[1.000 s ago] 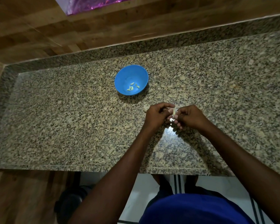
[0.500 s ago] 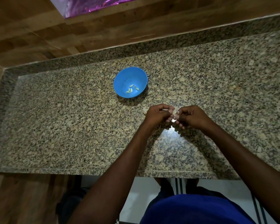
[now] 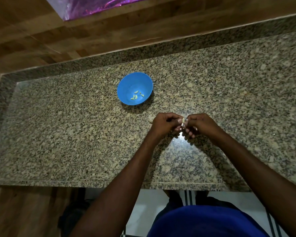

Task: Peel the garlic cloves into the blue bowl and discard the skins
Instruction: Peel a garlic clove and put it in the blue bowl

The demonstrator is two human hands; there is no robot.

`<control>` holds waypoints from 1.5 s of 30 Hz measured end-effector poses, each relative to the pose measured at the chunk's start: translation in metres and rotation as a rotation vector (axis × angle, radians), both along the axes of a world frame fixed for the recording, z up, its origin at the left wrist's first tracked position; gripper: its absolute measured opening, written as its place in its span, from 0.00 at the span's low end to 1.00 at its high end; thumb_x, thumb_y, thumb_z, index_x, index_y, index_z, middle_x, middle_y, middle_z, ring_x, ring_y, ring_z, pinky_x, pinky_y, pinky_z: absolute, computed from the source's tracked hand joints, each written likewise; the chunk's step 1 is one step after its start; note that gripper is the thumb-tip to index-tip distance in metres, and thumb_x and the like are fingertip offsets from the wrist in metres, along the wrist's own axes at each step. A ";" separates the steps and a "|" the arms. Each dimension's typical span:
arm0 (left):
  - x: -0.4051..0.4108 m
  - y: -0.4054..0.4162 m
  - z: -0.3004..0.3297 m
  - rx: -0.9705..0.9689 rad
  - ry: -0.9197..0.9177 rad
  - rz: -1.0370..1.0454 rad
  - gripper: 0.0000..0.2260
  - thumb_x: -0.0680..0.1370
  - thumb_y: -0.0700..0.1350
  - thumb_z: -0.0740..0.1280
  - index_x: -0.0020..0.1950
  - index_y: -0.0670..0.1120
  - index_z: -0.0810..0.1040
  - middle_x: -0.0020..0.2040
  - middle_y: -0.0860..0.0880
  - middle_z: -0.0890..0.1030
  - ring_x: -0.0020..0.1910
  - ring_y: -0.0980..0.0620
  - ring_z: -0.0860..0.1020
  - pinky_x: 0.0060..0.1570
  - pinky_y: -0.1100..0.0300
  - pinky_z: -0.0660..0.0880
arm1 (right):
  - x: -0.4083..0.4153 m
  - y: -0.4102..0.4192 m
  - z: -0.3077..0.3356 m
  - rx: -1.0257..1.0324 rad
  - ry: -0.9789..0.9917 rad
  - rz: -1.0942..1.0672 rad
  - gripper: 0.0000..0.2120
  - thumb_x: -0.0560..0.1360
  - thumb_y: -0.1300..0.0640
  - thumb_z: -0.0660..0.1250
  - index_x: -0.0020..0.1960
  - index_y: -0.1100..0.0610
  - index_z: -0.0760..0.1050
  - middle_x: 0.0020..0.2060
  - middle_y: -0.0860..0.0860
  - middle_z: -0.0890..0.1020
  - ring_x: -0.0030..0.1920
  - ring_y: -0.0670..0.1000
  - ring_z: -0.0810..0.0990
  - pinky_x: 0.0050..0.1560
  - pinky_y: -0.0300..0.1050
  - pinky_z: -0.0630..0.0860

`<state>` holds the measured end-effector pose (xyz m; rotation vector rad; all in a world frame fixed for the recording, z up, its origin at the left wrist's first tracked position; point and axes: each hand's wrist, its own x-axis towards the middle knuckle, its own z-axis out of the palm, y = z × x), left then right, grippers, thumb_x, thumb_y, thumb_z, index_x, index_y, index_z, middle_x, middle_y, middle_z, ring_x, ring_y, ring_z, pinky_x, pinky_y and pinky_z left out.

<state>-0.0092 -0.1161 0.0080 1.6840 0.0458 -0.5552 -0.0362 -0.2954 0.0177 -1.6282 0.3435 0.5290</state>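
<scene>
1. Little has moved vs the earlier frames: both hands stay together at the same spot on the granite counter (image 3: 61,134), just in front-right of the blue bowl (image 3: 126,82); only the fingertips have shifted slightly around the clove.
2. Left hand (image 3: 164,124): fingers curled, thumb + forefinger pinching the garlic clove (image 3: 183,119) from its left side.
3. Right hand (image 3: 199,124): also curled, fingertips pinching at the same clove from the right. A pale scrap shows just below the clove; prob. loose skin, too small to be sure.
4. Clove sits between the two hands, held above the counter, near the bowl but not over it.
5. Bowl contents look unchanged: a few peeled cloves (image 3: 136,95) lie at the bottom, w/ no new one added.
6. A pale bit (image 3: 150,119) lies on the counter by the left hand's knuckles; could be skin or an unpeeled clove, can't tell.
7. Meaning for the task: peeling of this clove is still in progress, approx mid-task. Next likely step is stripping the rest of the skin, then dropping the clove into the bowl. Skins are not yet discarded.
</scene>
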 end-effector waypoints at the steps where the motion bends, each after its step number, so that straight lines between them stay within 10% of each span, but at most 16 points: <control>1: 0.000 -0.001 0.000 -0.002 -0.001 -0.001 0.07 0.78 0.34 0.70 0.55 0.37 0.83 0.37 0.35 0.82 0.31 0.50 0.79 0.34 0.61 0.79 | 0.000 0.000 -0.001 0.002 0.002 -0.002 0.08 0.75 0.67 0.66 0.38 0.64 0.80 0.32 0.61 0.82 0.29 0.54 0.78 0.30 0.42 0.76; 24: 0.019 -0.011 -0.009 0.076 0.087 0.171 0.05 0.76 0.32 0.70 0.51 0.35 0.82 0.41 0.34 0.83 0.29 0.52 0.79 0.32 0.60 0.79 | -0.003 -0.005 -0.019 -0.020 0.071 -0.064 0.11 0.75 0.69 0.62 0.40 0.67 0.82 0.37 0.67 0.83 0.33 0.58 0.80 0.33 0.47 0.78; 34: 0.021 -0.015 -0.023 0.397 -0.165 0.169 0.10 0.76 0.34 0.66 0.50 0.46 0.84 0.37 0.46 0.85 0.33 0.49 0.83 0.38 0.52 0.83 | -0.007 -0.007 -0.024 -0.073 0.002 -0.171 0.17 0.80 0.56 0.68 0.37 0.67 0.82 0.34 0.67 0.83 0.29 0.57 0.79 0.30 0.46 0.78; 45: -0.027 -0.026 -0.038 0.956 -0.650 -0.355 0.24 0.72 0.53 0.73 0.66 0.46 0.78 0.63 0.42 0.77 0.61 0.41 0.72 0.54 0.49 0.70 | -0.014 -0.010 -0.029 -0.042 0.078 -0.213 0.07 0.77 0.67 0.70 0.41 0.69 0.82 0.35 0.67 0.82 0.33 0.60 0.81 0.38 0.55 0.83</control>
